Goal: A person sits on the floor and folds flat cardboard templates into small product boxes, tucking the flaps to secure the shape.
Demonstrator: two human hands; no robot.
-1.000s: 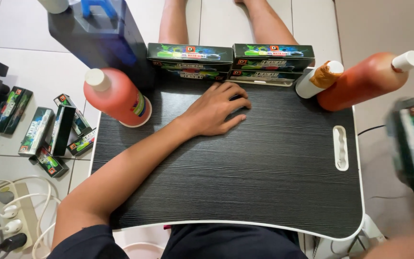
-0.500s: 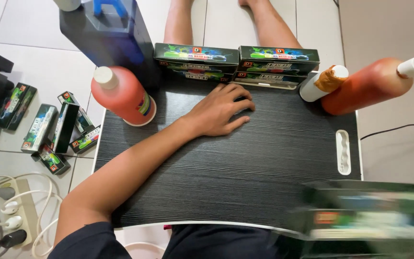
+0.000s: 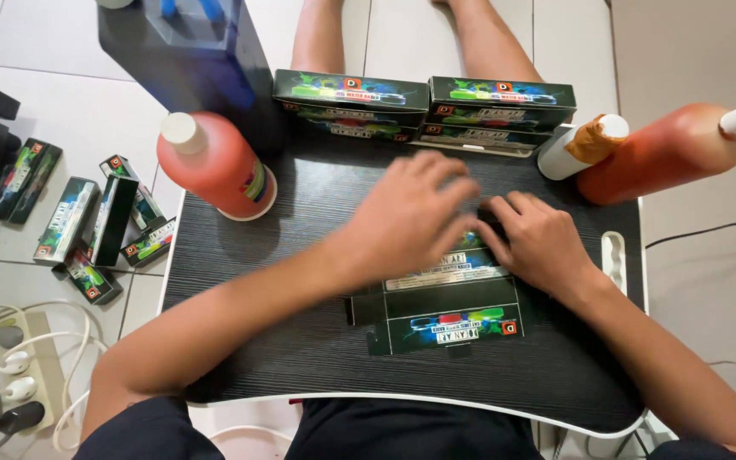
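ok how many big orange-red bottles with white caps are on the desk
2: one orange-red plastic bottle stands at the dark lap desk's far left corner; the other is at its far right corner, by a small white bottle.

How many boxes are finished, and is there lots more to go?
Done: made-up boxes stand stacked along the desk's far edge. In hand: the left hand and right hand press on a flat box lying on the desk. Left: more boxes lie scattered on the floor.
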